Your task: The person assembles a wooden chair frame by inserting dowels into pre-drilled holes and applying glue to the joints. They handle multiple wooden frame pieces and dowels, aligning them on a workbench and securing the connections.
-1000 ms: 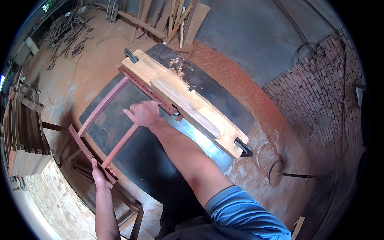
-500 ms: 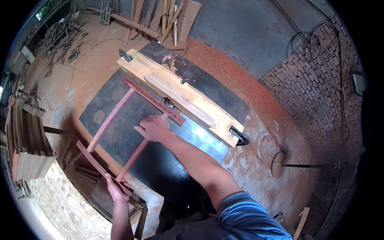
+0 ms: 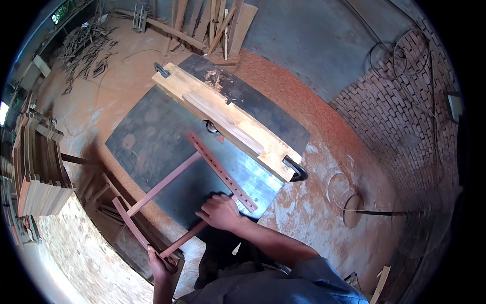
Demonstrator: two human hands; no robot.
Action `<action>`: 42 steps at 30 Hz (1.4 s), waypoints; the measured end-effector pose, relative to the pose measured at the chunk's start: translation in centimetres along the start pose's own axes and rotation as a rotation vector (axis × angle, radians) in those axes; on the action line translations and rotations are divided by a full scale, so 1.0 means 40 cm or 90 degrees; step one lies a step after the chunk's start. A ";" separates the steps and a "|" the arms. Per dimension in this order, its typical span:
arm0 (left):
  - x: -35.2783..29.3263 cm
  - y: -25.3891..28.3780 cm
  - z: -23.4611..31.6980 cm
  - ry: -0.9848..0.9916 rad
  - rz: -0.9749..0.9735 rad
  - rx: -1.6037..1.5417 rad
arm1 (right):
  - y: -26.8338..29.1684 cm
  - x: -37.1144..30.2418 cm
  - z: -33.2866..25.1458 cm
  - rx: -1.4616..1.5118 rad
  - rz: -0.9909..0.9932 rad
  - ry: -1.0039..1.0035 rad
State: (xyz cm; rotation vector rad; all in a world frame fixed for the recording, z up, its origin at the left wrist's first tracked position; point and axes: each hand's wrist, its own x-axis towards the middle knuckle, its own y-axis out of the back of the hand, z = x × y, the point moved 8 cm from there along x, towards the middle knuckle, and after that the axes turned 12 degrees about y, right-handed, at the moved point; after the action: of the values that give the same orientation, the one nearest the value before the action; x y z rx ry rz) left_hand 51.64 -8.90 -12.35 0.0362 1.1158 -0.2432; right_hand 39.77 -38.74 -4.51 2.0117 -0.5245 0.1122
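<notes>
Frame (image 3: 167,180) slants, its drilled rail (image 3: 223,173) running upper-left to lower-right.

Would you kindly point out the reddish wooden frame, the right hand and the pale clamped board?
Reddish wooden frame (image 3: 221,173): head view, on its drilled rail.
Right hand (image 3: 221,212): head view, back of the hand.
Pale clamped board (image 3: 253,130): head view, its upper face.

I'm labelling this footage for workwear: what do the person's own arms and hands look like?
The left hand and right hand are ungloved. The right arm wears a short blue-grey sleeve; the left arm is bare where visible.
</notes>
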 end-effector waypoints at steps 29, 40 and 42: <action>-0.157 0.081 -0.038 -0.026 0.014 0.156 | 0.092 -0.276 -0.152 0.168 -0.117 0.021; -0.497 0.093 0.227 -0.284 0.115 0.301 | 0.176 -0.021 0.307 -0.226 -0.074 -0.063; -0.517 0.100 0.240 -0.312 0.120 0.306 | 0.124 -0.002 0.329 -0.299 -0.101 -0.070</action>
State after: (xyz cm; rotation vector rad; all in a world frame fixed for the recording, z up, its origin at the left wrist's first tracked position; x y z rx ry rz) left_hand 52.37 -2.83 9.96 0.4829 0.5437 -0.3251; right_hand 35.79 -52.02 -6.83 1.5953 -0.4121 -0.2036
